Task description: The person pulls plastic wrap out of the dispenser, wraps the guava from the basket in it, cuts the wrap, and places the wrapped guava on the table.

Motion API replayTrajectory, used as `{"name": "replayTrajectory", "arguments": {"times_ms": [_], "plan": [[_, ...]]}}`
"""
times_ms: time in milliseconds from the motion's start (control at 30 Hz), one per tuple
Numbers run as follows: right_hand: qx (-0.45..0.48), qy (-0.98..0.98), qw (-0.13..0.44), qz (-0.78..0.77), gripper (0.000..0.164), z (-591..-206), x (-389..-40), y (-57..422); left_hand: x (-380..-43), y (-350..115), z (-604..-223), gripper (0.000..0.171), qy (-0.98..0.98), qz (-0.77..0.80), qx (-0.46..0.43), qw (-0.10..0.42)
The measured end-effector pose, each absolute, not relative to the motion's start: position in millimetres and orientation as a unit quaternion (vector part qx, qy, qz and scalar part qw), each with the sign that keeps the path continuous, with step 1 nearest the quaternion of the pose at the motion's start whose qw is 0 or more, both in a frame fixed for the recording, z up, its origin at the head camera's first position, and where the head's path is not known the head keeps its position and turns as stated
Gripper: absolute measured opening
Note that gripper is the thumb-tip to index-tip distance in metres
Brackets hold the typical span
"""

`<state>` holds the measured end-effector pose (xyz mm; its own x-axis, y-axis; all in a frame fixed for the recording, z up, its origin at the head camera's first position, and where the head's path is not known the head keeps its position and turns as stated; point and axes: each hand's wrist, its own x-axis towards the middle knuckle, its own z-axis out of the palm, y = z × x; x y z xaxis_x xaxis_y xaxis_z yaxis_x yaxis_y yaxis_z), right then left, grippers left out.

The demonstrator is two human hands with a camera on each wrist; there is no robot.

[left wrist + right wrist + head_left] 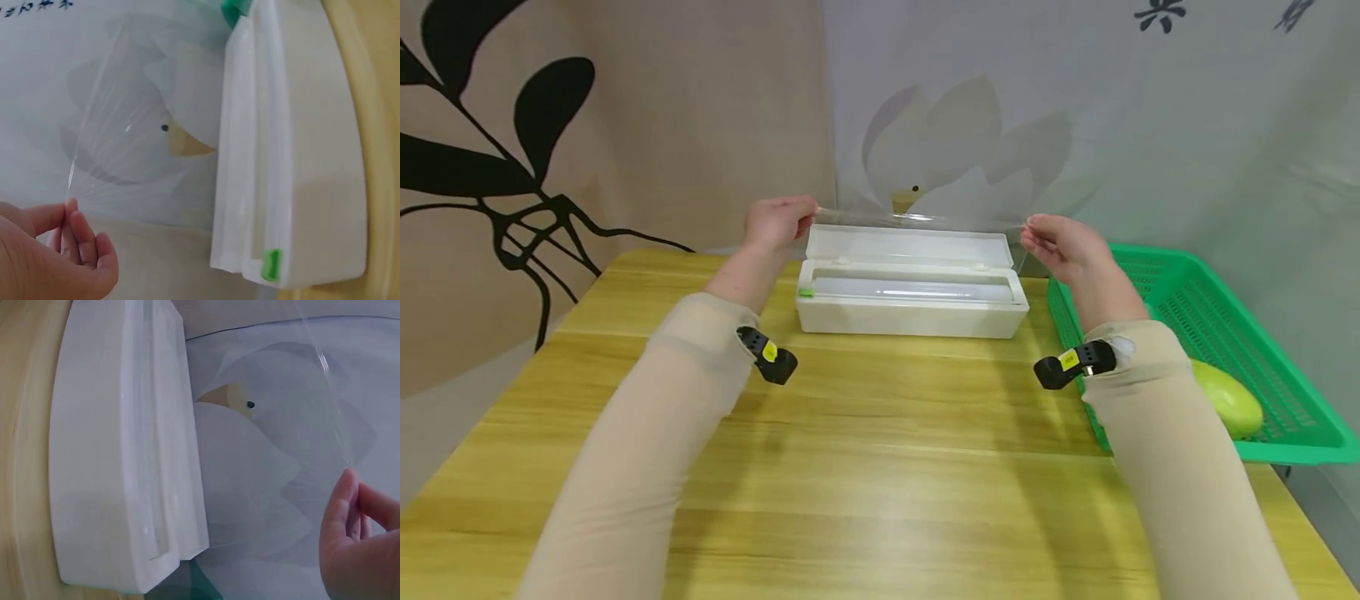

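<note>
A sheet of clear plastic wrap stretches between my two hands, above and behind a white wrap dispenser box. My left hand pinches one corner between thumb and fingertips. The opposite corner is pinched by my right hand. The dispenser's lid stands raised, and a roll of wrap lies inside. At the box's left end is a green slider. In the right wrist view the film's edge runs taut from my fingertips.
A green plastic basket stands at the right of the wooden table, with a yellow-green fruit in it, partly hidden by my right sleeve. Behind the table hangs a printed cloth backdrop.
</note>
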<state>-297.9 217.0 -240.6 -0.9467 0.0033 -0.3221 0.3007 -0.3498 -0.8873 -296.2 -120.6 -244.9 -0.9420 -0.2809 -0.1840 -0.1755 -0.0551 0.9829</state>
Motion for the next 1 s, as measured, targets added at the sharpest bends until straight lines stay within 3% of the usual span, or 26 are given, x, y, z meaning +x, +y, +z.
{"name": "replayTrajectory", "arguments": {"times_ms": [233,367,500,700,1000], "plan": [[0.139,0.569,0.066,-0.808,0.004,-229.2,-293.3,218.0,-290.5,-118.5,-232.5,0.032,-0.666,-0.731,0.141,0.044],[0.131,0.565,0.066,-0.812,0.004,-219.4,-292.6,219.8,-288.5,-117.4,-224.2,0.01,-0.642,-0.753,0.131,0.051],[0.133,0.558,0.065,-0.817,0.002,-209.1,-291.4,221.0,-285.3,-117.4,-216.1,0.006,-0.621,-0.771,0.128,0.052],[0.133,0.546,0.058,-0.825,0.007,-195.8,-288.4,221.0,-279.5,-120.4,-203.8,0.033,-0.602,-0.787,0.127,0.048],[0.118,0.508,0.06,-0.851,0.01,-180.6,-285.4,224.7,-267.4,-123.7,-184.9,0.027,-0.581,-0.804,0.121,0.035]]}}
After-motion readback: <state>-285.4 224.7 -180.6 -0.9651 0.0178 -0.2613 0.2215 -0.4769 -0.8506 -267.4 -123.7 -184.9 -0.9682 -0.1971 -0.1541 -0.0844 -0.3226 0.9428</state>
